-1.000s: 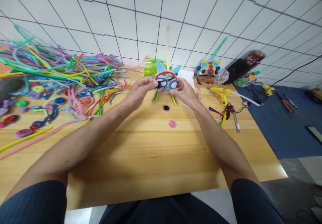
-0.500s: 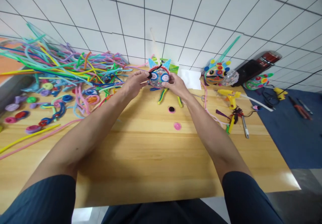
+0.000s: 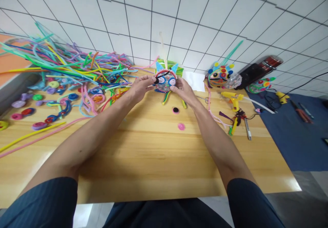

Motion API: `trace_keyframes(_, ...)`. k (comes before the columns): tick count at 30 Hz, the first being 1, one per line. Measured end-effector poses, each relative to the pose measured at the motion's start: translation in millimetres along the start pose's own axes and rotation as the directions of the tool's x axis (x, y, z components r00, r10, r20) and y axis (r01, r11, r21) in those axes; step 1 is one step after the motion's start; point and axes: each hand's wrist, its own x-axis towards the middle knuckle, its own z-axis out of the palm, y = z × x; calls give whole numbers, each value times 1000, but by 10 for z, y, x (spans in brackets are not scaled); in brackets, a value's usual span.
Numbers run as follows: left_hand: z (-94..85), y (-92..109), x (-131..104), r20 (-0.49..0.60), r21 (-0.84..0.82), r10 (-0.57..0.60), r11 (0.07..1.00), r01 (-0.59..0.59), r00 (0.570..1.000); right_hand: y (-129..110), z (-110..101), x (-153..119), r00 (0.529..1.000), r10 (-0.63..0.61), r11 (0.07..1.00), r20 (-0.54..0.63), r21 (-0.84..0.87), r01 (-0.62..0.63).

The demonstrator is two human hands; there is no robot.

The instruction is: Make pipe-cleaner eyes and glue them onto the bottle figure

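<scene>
A clear round craft head (image 3: 166,83) with blue pointed ears, a red band and blue-ringed eyes stands at the back of the wooden table. My right hand (image 3: 183,90) grips its right side, with the thumb at the front near one eye. My left hand (image 3: 143,87) pinches a dark piece that looks like a coiled black pipe cleaner (image 3: 156,81) against the left eye; a thin black strand runs from there over the brow. Under the head, the yellow-green handles of pliers (image 3: 166,98) stick out. Closer to me lie a pink-rimmed black disc (image 3: 175,110) and a pink disc (image 3: 181,126).
Loose coloured pipe cleaners (image 3: 84,66) are heaped at the left, with several coiled pieces (image 3: 39,125) before them. On the right are a yellow glue gun (image 3: 232,100), a second decorated head (image 3: 220,73), a dark red-topped bottle (image 3: 261,71) and white paper (image 3: 194,81). A tiled wall stands behind.
The view has shifted slightly, so the table items appear a little displaced. Both hands keep their hold on the craft head, the left still at the left eye with the black piece.
</scene>
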Motion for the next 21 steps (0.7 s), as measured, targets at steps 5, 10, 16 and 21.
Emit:
trace_keyframes(5, 14, -14, -44, -38, 8, 23, 1000, -22, 999, -146, -123, -254, 966, 252, 853, -51, -460, -247)
trace_keyframes(10, 90, -64, -50, -48, 37, 11, 999, -10, 999, -289, -52, -368, 937, 350, 736, -7, -617, -280)
trace_keyframes(16, 80, -95, -4, -41, 32, 18, 999, -16, 999, -408, -105, -425, 914, 395, 709, -91, -603, -366)
trace_keyframes(21, 52, -101, -49, -26, 44, 25, 999, -24, 999, -387, -493, -700, 921, 339, 713, -190, -587, -383)
